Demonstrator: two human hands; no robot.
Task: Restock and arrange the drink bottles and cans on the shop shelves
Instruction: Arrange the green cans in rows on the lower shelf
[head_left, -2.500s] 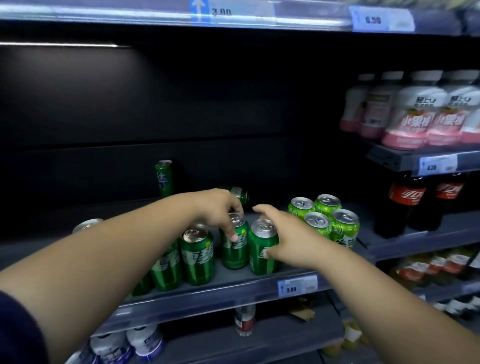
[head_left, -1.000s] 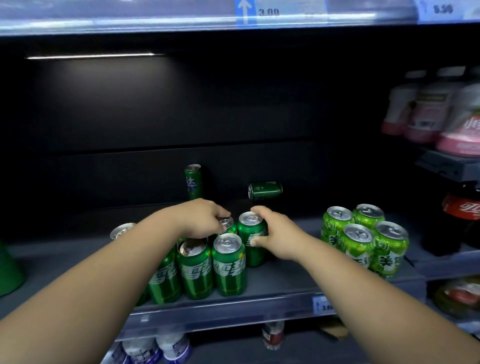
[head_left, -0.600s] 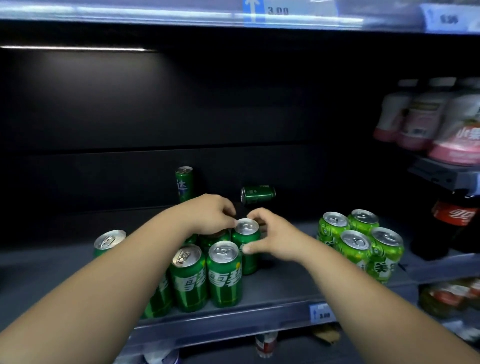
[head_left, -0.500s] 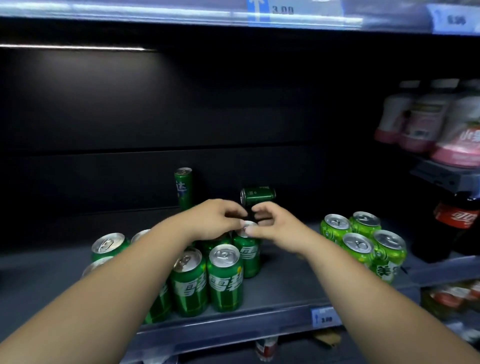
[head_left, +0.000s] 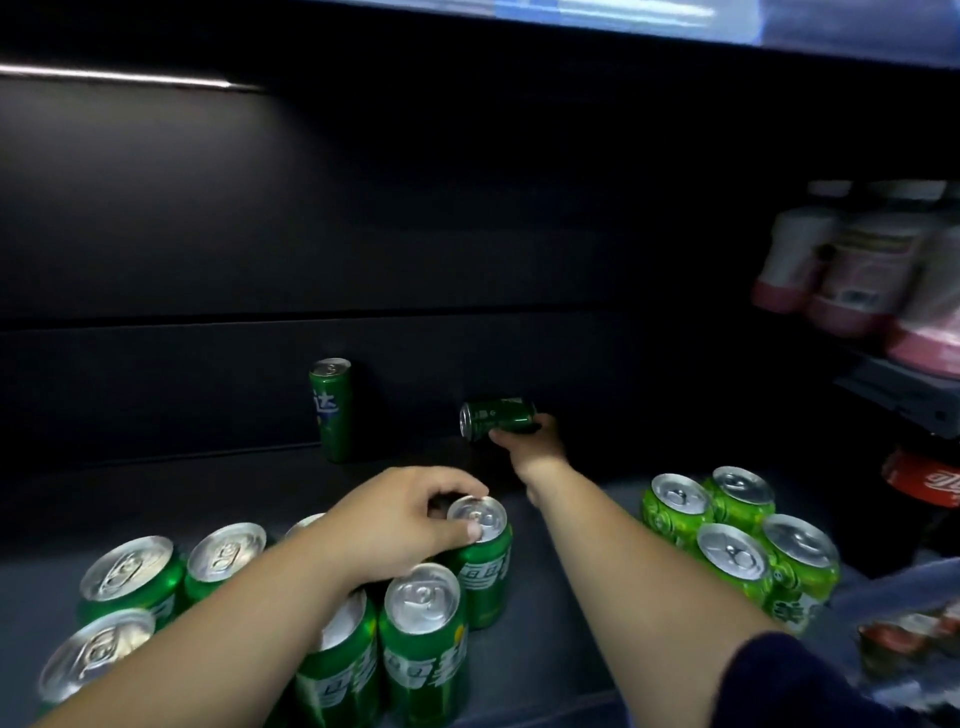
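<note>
So the shelf is the big thing here: dark grey deck with a black back wall. Front left there's a bunch of dark cans standing upright and packed close, some half hidden under the left forearm. Over on the right sits a tight block of four lime cans, upright too and touching each other, well apart from the dark ones. Far right, a higher shelf carries pink bottles, pretty blurry, and below them a cola bottle peeks in with its red label.

Left grip is down on the rightmost rear can of the dark bunch, call it the end can. Fingers are curled over the far rim with the thumb on the near rim, so it's pinching the lid from above. That can stands upright on the shelf, just behind the front row.

A slim can stands upright against the back wall, on its own. Right of it, the right grip is stretched all the way back and clamped round the back can, a small dark green one turned on its side with its lid facing left. Can't tell if that one's resting on anything or lifted.
</note>
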